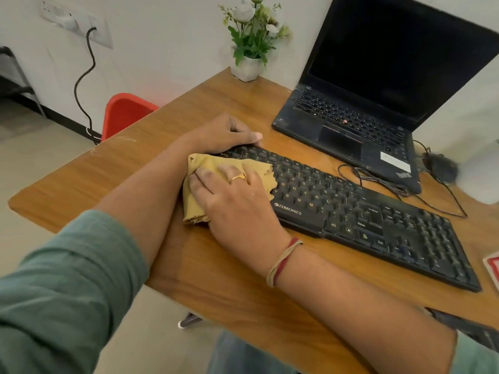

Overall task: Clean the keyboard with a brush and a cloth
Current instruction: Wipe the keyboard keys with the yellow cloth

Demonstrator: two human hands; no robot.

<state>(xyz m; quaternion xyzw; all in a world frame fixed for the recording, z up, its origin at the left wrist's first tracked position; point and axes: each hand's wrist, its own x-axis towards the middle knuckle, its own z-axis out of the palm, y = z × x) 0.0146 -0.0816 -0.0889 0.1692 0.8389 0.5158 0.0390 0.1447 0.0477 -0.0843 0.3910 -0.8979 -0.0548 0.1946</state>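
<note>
A black Zebronics keyboard (378,220) lies slantwise on the wooden table (216,279). My left hand (224,130) grips its far left corner, fingers curled over the edge and thumb lying along the top row. A crumpled mustard-yellow cloth (205,166) covers the keyboard's left end. On it my right hand (237,201) lies flat, fingers spread and pressing the cloth down onto the keys. No brush is in view.
A black open laptop (364,103) stands behind the keyboard, with a potted plant (251,36) at the back corner. The keyboard's cable (399,187) loops between them, near a dark blurred object (440,164). A red chair (124,112) stands beyond the table's left edge.
</note>
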